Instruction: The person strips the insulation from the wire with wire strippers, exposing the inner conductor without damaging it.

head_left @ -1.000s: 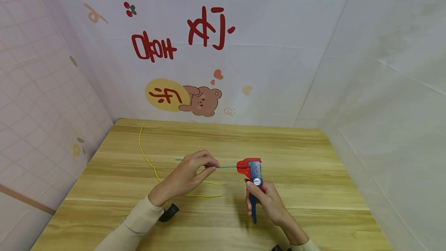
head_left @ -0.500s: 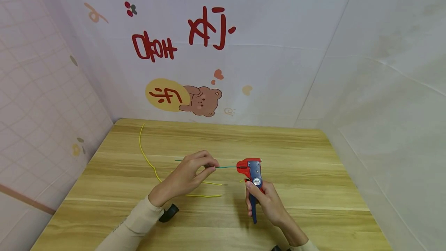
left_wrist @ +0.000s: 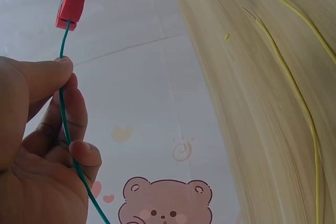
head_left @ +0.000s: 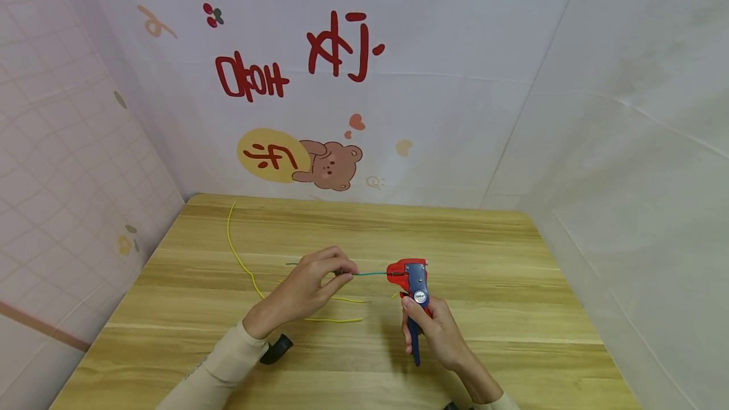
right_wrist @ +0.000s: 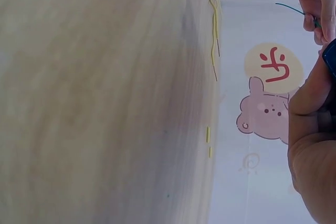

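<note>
My left hand (head_left: 307,282) pinches a thin green wire (left_wrist: 64,114) between thumb and fingers. From that pinch the wire runs right to the red head of a wire stripper (head_left: 418,282), its end inside the jaws. Its other end sticks out to the left behind the hand. My right hand (head_left: 438,329) grips the stripper's blue and red handles, holding it upright above the table. In the right wrist view the stripper is mostly cut off. Yellow wires (left_wrist: 291,78) with bare ends lie on the table beneath the left hand.
Short yellow insulation bits (right_wrist: 208,135) lie on the wooden table (head_left: 484,245). One long yellow wire (head_left: 240,258) curves toward the back left. A curved black piece (head_left: 276,349) shows by the left wrist. Fabric-covered walls (head_left: 444,112) surround the table's back and sides.
Both hands and the wire stripper stay almost still. The free left end of the green wire has dipped very slightly.
</note>
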The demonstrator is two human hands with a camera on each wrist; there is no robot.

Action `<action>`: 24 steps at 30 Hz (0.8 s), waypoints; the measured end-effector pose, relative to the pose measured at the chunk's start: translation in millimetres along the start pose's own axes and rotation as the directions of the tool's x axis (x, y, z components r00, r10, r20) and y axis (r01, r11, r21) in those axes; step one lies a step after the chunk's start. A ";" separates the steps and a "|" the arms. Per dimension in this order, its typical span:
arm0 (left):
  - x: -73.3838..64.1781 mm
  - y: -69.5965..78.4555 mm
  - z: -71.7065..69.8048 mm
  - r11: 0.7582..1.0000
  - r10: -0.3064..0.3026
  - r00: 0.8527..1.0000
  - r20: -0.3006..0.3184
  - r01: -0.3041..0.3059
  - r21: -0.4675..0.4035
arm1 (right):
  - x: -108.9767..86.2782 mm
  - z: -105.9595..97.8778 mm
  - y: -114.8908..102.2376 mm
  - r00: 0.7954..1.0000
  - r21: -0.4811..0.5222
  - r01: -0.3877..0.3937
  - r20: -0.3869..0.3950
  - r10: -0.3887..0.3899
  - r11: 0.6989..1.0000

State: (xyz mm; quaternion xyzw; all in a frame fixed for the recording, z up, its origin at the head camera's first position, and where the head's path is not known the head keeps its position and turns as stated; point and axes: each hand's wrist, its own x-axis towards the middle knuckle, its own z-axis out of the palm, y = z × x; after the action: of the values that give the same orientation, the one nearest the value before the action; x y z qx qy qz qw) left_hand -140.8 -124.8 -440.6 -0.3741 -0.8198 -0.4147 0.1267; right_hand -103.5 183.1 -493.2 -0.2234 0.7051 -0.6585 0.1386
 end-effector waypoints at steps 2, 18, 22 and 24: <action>0.1 -0.4 0.6 1.000 -0.001 1.000 -0.001 0.001 -0.002 | -0.2 0.1 0.4 1.000 -0.004 -0.005 -0.003 0.005 1.000; 0.3 -0.3 1.2 1.000 -0.007 1.000 0.002 0.007 -0.003 | -0.8 -0.3 1.3 1.000 -0.038 0.025 -0.013 -0.025 0.999; 0.1 -0.2 1.5 1.000 -0.010 1.000 0.004 0.010 0.003 | -1.2 -0.3 1.9 1.000 -0.043 0.025 -0.015 -0.025 0.999; -0.1 0.4 1.4 1.000 -0.011 1.000 0.006 0.011 0.009 | -1.5 -0.2 2.1 1.000 -0.048 0.020 -0.014 -0.020 0.999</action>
State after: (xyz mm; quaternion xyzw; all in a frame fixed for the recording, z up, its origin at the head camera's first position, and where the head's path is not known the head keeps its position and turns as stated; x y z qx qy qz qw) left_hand -140.4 -123.6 -441.3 -0.3703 -0.8241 -0.4105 0.1238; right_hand -102.6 184.1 -495.4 -0.2289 0.7193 -0.6446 0.1216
